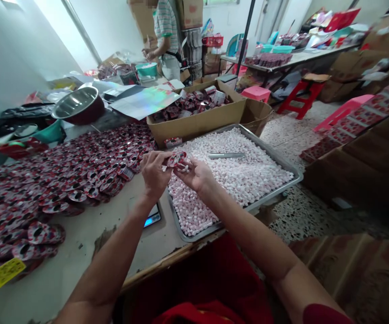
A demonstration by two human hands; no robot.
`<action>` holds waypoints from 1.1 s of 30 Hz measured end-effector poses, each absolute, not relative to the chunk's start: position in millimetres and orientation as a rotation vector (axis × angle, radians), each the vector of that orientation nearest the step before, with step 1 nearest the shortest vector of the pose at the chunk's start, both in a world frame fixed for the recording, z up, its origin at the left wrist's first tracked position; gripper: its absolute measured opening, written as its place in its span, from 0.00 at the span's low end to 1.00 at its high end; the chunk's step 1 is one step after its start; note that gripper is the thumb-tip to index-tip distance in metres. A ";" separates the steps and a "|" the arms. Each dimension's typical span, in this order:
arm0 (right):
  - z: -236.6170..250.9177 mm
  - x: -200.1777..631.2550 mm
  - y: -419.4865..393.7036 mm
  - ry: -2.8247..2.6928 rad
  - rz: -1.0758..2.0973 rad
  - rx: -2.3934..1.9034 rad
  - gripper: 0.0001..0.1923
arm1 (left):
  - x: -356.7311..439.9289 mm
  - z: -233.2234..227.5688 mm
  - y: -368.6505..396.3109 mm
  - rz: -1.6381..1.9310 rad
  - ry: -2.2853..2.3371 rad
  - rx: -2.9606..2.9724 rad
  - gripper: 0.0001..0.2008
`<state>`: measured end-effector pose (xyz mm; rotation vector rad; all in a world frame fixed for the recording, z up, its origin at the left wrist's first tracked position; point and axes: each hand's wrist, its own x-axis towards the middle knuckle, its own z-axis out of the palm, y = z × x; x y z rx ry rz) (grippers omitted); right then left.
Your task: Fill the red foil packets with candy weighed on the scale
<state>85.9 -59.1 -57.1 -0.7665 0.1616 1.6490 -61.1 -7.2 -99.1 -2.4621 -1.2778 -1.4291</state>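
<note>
My left hand (154,174) is closed around a small red-and-white printed packet (176,159), tilted with its oval top towards me. Right beside it, my right hand (201,176) is cupped palm up, holding several small white pellets (185,169) at its fingertips against the packet. Below both hands lies a metal tray (295,179) spread with pinkish-white pellets (221,189). A silver metal bar (227,155) rests on them. Under my left forearm, a digital scale (152,219) with a lit blue display is partly hidden. Another printed packet (173,142) stands at the tray's far left corner.
Rows of similar packets (89,157) cover the table's left side. A cardboard box (194,120) of packets stands behind the tray. A steel bowl (79,105) sits at the back left. A person (167,33) stands beyond. Red stools (297,96) are on the right.
</note>
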 end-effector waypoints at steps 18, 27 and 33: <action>-63.0 63.3 -81.0 -0.266 1.873 -1.062 0.13 | -216.5 -158.7 -92.5 -2.072 -2.519 -2.449 0.33; -57.4 31.0 -65.5 -0.654 1.873 -1.284 0.13 | -298.6 -137.6 -115.9 -1.773 -2.363 -2.227 0.29; -60.4 12.5 -55.6 -0.818 1.846 -1.279 0.10 | -333.0 -132.8 -136.7 -2.049 -2.350 -1.834 0.16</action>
